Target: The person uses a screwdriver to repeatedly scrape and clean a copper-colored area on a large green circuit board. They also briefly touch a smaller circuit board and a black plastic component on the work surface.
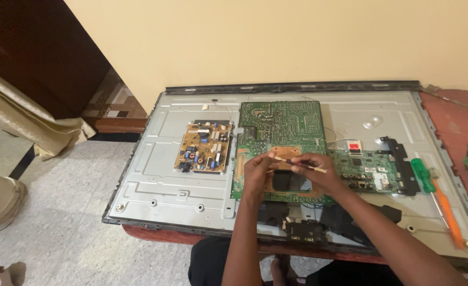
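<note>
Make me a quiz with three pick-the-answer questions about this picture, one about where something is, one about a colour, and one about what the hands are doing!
1. Where does the yellow circuit board lie?
A. To the left of the big green circuit board
B. On the floor
C. On top of the screwdrivers

2. What colour is the handle of the screwdriver nearest the small green board?
A. Blue
B. Green
C. White

3. What are the left hand and right hand doing?
A. Resting flat, holding nothing
B. Together holding a thin stick-like tool
C. Lifting the yellow board

Answers:
1. A, it sits on the grey metal panel, left of the big green board.
2. B, the handle is bright green, beside an orange screwdriver.
3. B, both hands' fingers pinch the thin tool above the green board.
</note>
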